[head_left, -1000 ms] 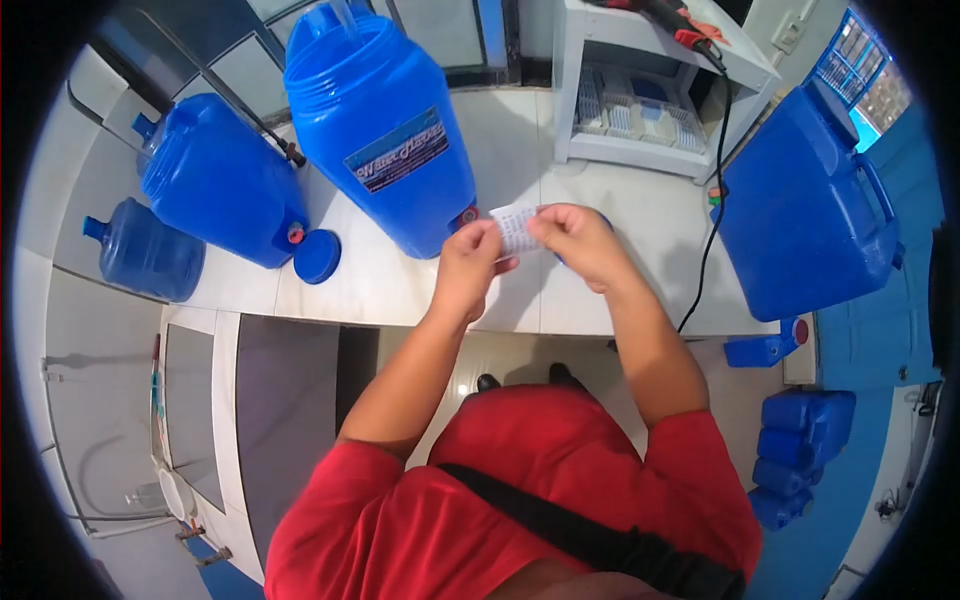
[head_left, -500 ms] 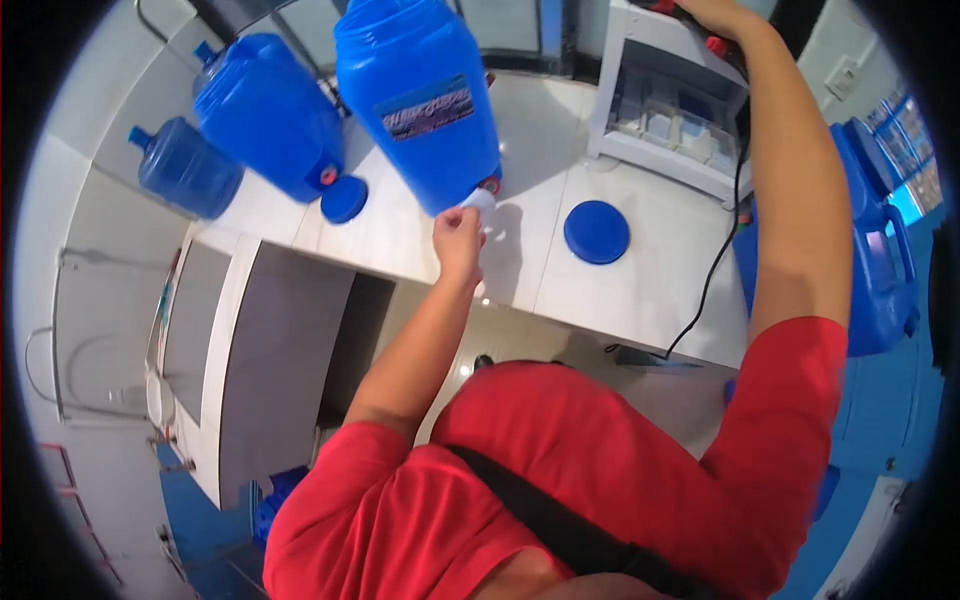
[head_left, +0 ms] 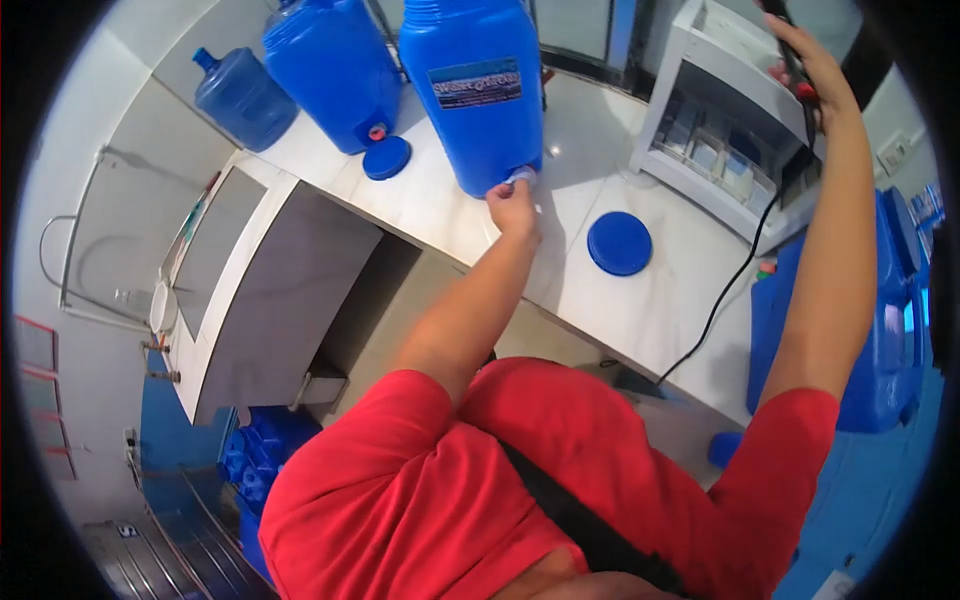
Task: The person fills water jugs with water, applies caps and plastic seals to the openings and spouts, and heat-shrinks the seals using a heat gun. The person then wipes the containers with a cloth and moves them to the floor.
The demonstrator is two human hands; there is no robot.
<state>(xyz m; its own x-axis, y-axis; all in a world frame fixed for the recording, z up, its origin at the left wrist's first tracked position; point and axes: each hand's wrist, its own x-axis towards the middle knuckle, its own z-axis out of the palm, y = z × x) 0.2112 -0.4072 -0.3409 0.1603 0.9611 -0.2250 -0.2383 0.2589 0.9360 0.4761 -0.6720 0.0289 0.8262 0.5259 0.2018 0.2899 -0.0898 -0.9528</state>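
My left hand [head_left: 513, 210] pinches a small whitish piece of thin material [head_left: 523, 174] against the low front corner of a tall blue water container [head_left: 480, 125]. The spout at that corner is mostly covered by the piece and my fingers. My right hand [head_left: 822, 80], raised at the upper right, is closed around a black handheld tool [head_left: 793, 60] with a red part. A black cord [head_left: 712, 310] trails down over the counter. To the right of the container lies a round blue lid [head_left: 619, 243].
A second blue container [head_left: 335, 75], another blue lid [head_left: 386, 157] and a clear blue bottle [head_left: 245, 100] stand leftward on the white counter [head_left: 560, 270]. A grey shelf unit [head_left: 715, 120] sits at back right. Beside my right arm is another blue container [head_left: 875, 330].
My right hand has come up off the shelf unit's top with the black tool. My left hand has moved the white piece closer against the container's spout. The camera view has shifted.
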